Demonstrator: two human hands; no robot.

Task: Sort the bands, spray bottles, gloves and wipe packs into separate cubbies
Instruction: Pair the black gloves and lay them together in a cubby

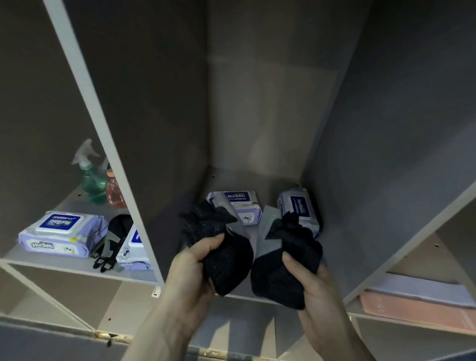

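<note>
both hands are clamped on black gloves at the middle cubby's mouth, left hand [192, 265] on one glove [217, 248], right hand [310, 280] on another glove [285, 262], long axes running front to back, fingers probably aimed inward. sorting's far from done: two wipe packs [244, 205] sit behind them, and the left cubby [72, 264] mixes spray bottles [92, 180], wipes and a glove.

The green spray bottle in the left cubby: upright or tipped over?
Upright. The green spray bottle stands on its base at the back of the left cubby, trigger head on top, beside an orange bottle.
</note>
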